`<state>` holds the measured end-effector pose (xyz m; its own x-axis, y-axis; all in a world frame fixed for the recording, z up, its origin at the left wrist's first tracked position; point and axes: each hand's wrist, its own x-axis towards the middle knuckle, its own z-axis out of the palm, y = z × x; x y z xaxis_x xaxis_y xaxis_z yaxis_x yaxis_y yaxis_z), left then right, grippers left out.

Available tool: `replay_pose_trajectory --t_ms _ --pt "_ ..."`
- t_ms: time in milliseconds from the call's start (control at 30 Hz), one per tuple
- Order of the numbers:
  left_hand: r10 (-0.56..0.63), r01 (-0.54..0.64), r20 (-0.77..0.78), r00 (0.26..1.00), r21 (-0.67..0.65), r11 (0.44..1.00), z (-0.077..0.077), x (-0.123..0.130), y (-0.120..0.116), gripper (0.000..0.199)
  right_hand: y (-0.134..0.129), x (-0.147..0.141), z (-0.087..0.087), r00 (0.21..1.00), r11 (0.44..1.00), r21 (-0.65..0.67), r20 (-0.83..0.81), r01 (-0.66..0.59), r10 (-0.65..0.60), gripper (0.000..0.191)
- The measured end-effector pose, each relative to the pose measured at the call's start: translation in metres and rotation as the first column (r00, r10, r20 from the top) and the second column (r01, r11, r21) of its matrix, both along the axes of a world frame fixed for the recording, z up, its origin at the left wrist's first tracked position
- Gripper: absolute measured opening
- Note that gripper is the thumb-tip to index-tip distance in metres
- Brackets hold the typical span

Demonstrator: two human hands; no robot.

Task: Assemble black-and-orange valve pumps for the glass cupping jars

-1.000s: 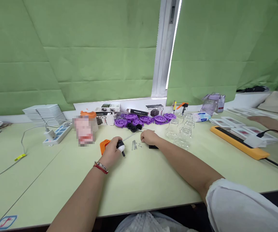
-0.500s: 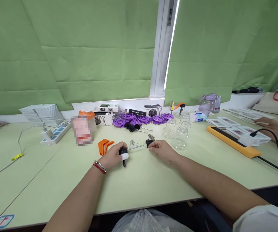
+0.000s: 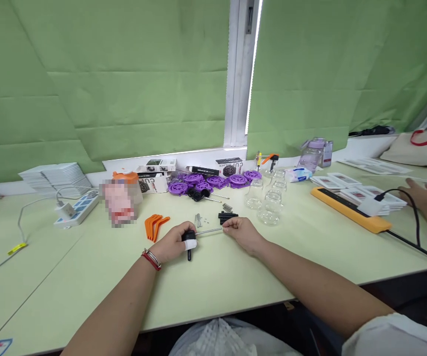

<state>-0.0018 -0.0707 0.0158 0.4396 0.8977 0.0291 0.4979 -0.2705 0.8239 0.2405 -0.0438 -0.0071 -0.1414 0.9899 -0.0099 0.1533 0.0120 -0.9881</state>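
**Hold the metal rod point(image 3: 209, 232) straight at both ends**

The rod juts rightward from a black part point(image 3: 188, 236), just below the middle of the frame. Firm your left hand point(image 3: 171, 244) on that part so it can't roll; work your right fingertips along the rod's line, as sideways pressure would likely tilt it. Keep your right knuckles off the black tubes point(image 3: 227, 216), just above them in the frame.

Your left fingers are curled closed around the part, the white-wrapped thumb lying across it. Your right hand point(image 3: 248, 237) has thumb and forefinger pinched together on the rod's free end; I cannot tell whether something small sits between them. Your forearms rise from lower left and lower right, converging on the rod.
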Motion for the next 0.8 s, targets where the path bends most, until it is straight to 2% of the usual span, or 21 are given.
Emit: replay_pose_trajectory --t_ms 233,433,800 --pt "-0.036 0.036 0.002 0.999 0.017 0.999 -0.006 0.000 0.001 0.022 0.000 -0.001 -0.002 1.000 1.000 0.006 -0.016 -0.017 0.017 0.018" --pt "-0.044 0.045 -0.019 0.999 0.027 0.999 -0.003 0.002 -0.001 0.022 0.000 -0.001 -0.001 1.000 1.000 0.007 -0.011 -0.023 0.023 0.017" --pt "-0.037 0.038 -0.031 0.999 0.011 0.999 0.000 0.005 -0.004 0.021 0.008 -0.001 -0.018 0.996 0.998 0.057 0.081 -0.041 0.036 0.015"
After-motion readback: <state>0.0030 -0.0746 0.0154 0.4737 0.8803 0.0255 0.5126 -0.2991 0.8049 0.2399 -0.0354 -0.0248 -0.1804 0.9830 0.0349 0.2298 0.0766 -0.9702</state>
